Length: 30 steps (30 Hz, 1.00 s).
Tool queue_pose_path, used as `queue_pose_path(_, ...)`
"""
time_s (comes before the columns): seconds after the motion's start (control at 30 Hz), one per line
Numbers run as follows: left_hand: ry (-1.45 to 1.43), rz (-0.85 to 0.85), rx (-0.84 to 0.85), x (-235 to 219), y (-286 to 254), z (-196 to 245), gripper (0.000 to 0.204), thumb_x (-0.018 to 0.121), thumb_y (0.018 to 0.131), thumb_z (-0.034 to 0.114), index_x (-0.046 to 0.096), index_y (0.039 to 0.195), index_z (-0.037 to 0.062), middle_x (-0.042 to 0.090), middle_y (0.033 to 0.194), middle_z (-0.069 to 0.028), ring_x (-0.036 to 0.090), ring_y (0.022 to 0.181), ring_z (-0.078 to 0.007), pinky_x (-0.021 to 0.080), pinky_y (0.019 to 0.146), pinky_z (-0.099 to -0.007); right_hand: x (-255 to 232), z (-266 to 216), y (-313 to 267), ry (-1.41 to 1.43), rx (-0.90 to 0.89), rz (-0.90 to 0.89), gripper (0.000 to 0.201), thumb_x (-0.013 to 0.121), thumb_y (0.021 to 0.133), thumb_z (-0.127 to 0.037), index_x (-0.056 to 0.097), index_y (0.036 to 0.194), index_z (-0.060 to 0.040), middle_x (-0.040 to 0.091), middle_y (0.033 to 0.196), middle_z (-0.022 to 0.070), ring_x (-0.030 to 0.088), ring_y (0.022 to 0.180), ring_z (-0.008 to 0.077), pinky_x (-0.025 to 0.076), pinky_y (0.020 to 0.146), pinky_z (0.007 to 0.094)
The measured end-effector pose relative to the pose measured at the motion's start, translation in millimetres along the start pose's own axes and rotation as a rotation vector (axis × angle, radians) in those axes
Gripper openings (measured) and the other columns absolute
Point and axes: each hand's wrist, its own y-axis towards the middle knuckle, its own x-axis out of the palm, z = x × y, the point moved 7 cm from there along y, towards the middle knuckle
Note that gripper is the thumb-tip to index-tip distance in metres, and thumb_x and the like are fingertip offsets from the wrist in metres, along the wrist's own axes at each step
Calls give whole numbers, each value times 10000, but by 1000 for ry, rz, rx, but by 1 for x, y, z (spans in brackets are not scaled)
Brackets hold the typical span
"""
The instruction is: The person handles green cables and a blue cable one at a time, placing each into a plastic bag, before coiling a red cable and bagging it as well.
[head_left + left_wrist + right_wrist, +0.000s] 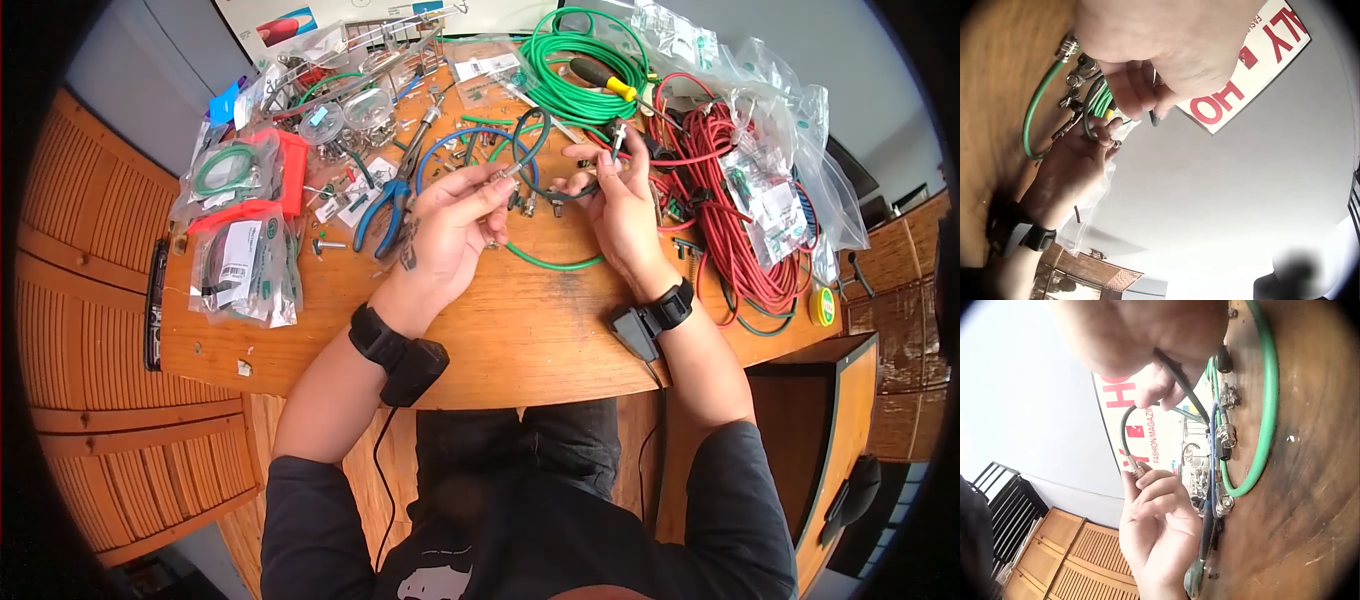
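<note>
A short dark green coaxial cable (1125, 428) with metal connectors is held up between my two hands above the table. My left hand (455, 225) pinches one end at its metal connector (1135, 469) between thumb and fingers. Towards the other end, my right hand (625, 205) holds the cable, and a silver connector (619, 134) sticks up past its fingertips. The cable arcs in a loop between the hands. Behind and below them lie a blue cable (430, 150), a bright green cable (1267, 412) and several loose metal connectors (1227, 436).
Blue-handled pliers (394, 210) lie left of my left hand. A red bin (292, 165) and bagged cables (245, 265) stand farther left. At the back are a green cable coil (545, 75) and a screwdriver (600, 78). Red cable (730, 240) and plastic bags (790, 130) crowd the right.
</note>
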Motion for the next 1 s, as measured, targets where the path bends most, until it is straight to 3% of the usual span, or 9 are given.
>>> queue_pose_path(0.03,2,-29,-4,4,-1,-3,235,658,904,65,618,1126,-1,629,859,-38,568,670,-100,472,555,-244,-2,7,0,43,70,21,470,347,1057,-109,135,1476,-138,581,1188,171,654,913,214,562,861,403)
queue_pose_path(0.07,4,-57,-8,8,-2,-5,256,659,904,67,625,1145,-10,632,860,-35,564,670,-94,469,552,-240,0,11,1,121,114,4,424,368,1058,-149,262,1467,-109,578,1230,176,651,1044,274,561,889,420)
queue_pose_path(0.2,323,-142,15,20,-7,-10,230,691,898,105,687,1090,-21,648,852,-28,561,597,-79,472,531,-227,6,7,-2,161,158,37,355,389,1056,-174,413,1398,-80,584,1220,172,641,1070,277,558,911,418)
queue_pose_path(0.4,610,-185,168,30,-12,-10,184,660,919,72,671,1070,-34,619,861,-25,556,613,-71,449,515,-206,-2,11,-1,284,223,-44,436,461,1038,-212,382,1446,-79,655,1072,130,688,937,228,586,835,366)
queue_pose_path(0.57,770,-95,303,21,-9,-5,121,659,902,3,658,1014,-41,609,864,-26,548,618,-50,438,492,-190,-12,7,3,-122,165,42,389,520,1019,-204,508,1386,-75,672,812,59,641,629,128,537,612,256)
queue_pose_path(0.77,749,-36,335,24,-12,2,132,670,879,-33,643,1008,-38,630,810,-21,559,635,-40,460,502,-190,-12,-10,3,-470,17,96,358,552,1007,-184,560,1345,-67,588,736,-37,505,580,50,413,551,196)
queue_pose_path(0.87,633,10,310,20,-11,1,161,684,867,-35,637,1021,-39,636,789,-17,564,644,-38,478,520,-187,-3,-6,-2,-323,82,83,355,512,1027,-254,586,1316,-62,541,714,-73,442,581,29,349,539,185)
queue_pose_path(0.97,767,-4,374,18,-10,-3,141,698,856,-31,649,989,-34,614,799,-5,553,641,-38,491,534,-187,-5,-3,-6,-107,202,50,413,452,1040,-347,582,1323,-76,560,774,-76,443,623,13,356,559,166)
queue_pose_path(1.0,883,-12,411,22,-13,-1,125,703,852,-29,656,968,-32,600,810,-3,548,644,-36,489,531,-185,-5,-5,-7,-158,231,47,476,418,1038,-413,634,1236,-38,562,789,-60,472,655,48,383,586,215)
